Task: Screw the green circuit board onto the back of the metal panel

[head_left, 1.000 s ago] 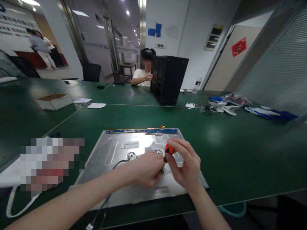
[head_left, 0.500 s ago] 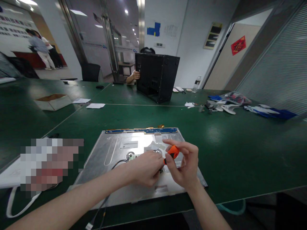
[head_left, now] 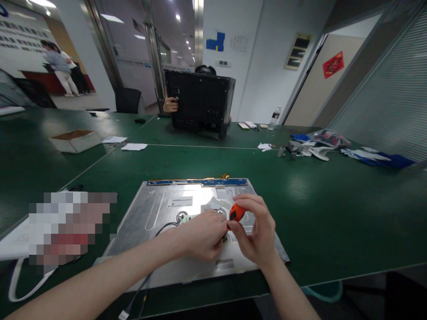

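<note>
A silver metal panel lies flat on the green table, with a blue circuit strip along its far edge. My right hand grips an orange and black screwdriver handle between thumb and fingers, over the panel's right half. Closed and low on the panel's middle, my left hand is right beside the handle; what its fingers hold is hidden. A small green board shows partly behind my left wrist, and dark cables run off the near edge.
Across the table, a person's hand holds a black box-like casing. An open cardboard box and papers are at the left. Gloves, bags and a bottle stand or lie at the far right.
My right fingers and the orange handle have shifted and turned slightly; my left hand stays in place. Across the table, the black casing has turned and moved left with the person's hand.
</note>
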Demonstrator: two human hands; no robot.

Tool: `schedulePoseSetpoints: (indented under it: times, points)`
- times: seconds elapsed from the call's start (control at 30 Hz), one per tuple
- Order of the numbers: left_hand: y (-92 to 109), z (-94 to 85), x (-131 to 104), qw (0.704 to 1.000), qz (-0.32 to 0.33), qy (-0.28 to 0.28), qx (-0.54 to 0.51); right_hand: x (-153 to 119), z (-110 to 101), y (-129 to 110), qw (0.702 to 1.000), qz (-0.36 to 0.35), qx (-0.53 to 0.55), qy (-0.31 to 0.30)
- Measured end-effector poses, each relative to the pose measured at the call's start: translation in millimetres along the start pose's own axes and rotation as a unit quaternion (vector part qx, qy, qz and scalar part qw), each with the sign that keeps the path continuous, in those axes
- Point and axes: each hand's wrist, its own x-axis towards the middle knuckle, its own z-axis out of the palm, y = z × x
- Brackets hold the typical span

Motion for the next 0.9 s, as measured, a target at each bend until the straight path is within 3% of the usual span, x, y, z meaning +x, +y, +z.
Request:
schedulePoseSetpoints:
  times: [0.2,0.4,0.7,0.9]
  points:
    - [0.6,0.8,0.3,1.000,-0.007,-0.006,0.004,2.1,0.6,-0.4,0.999,0.003,-0.039,0.034]
    - [-0.2,1.1,0.5,1.000,-0.007,-0.011,-0.004,0.6,-0.4,-0.2,1.000,0.015,-0.010,-0.002]
    - [0.7,-4.3,-1.5,1.000,-0.001,-0.020,0.004,1.3,0.0,2.0,0.998,-0.012,-0.038,0.039]
    - [0.8,-4.7,-3.1,0.999,-0.016,-0.028,0.007,1.5,-1.8,-0.7,0.999,-0.003,-0.034,0.030]
